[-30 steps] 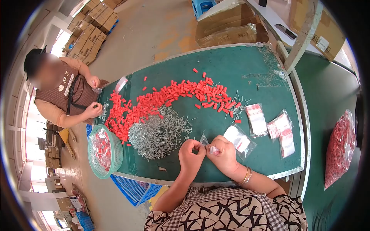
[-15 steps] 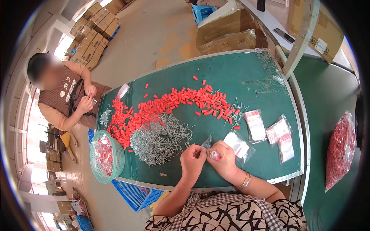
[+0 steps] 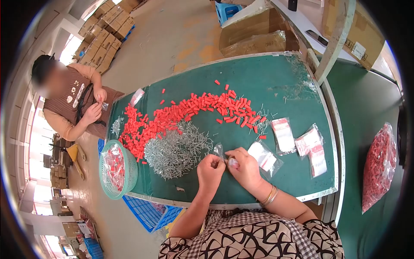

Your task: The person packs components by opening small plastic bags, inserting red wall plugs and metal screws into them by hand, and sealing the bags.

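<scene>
My left hand (image 3: 210,173) and my right hand (image 3: 246,172) meet over the front of the green table. Both are closed, with fingertips pinching a small clear plastic bag (image 3: 218,150) between them. A whitish-pink bit of plastic (image 3: 233,162) also shows in the curl of my right hand; what it is exactly stays hidden. To the left of my hands lies a heap of grey metal screws (image 3: 177,151). Behind it stretches a long pile of red plastic plugs (image 3: 189,110). Flat clear packets with white and red print (image 3: 261,156) lie just right of my right hand.
More packets (image 3: 283,135) lie at the right of the green table (image 3: 258,71). A mint basket (image 3: 133,170) with bagged red pieces stands at the left edge. Across the table a co-worker (image 3: 71,97) handles something small. A big bag of red pieces (image 3: 379,166) rests on the right.
My hands have moved slightly left, and the small bag's clear end now points up and left of the fingers. The co-worker's hands have shifted a little.
</scene>
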`<state>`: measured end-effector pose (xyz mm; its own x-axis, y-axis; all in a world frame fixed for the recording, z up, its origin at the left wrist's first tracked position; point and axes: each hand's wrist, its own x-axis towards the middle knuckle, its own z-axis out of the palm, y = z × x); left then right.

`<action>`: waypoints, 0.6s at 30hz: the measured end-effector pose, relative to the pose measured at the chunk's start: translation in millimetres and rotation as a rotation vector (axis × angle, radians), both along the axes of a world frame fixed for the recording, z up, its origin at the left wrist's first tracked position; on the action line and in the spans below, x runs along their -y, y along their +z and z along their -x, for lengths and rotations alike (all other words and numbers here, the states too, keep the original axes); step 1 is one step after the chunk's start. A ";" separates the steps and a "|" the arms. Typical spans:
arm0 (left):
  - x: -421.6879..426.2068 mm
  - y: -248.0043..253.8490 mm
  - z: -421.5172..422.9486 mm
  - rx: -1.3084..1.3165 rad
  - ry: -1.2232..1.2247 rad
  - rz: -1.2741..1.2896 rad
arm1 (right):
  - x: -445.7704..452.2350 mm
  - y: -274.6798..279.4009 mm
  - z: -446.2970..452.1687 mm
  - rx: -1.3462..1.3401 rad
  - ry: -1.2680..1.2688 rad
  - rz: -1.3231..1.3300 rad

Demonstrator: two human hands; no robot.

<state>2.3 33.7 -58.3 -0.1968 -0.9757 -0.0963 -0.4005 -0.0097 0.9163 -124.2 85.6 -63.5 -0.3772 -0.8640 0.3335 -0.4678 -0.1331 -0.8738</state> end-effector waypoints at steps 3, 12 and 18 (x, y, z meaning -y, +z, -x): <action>0.8 7.3 -0.8 0.121 -0.062 0.119 | -1.7 2.5 2.6 -0.008 0.074 0.040; 5.2 14.7 -3.7 0.212 -0.133 0.138 | -1.4 -6.4 6.2 -0.060 -0.016 0.028; 6.8 -0.7 -9.7 0.149 -0.123 0.102 | -0.4 -3.2 5.7 -0.124 -0.026 -0.023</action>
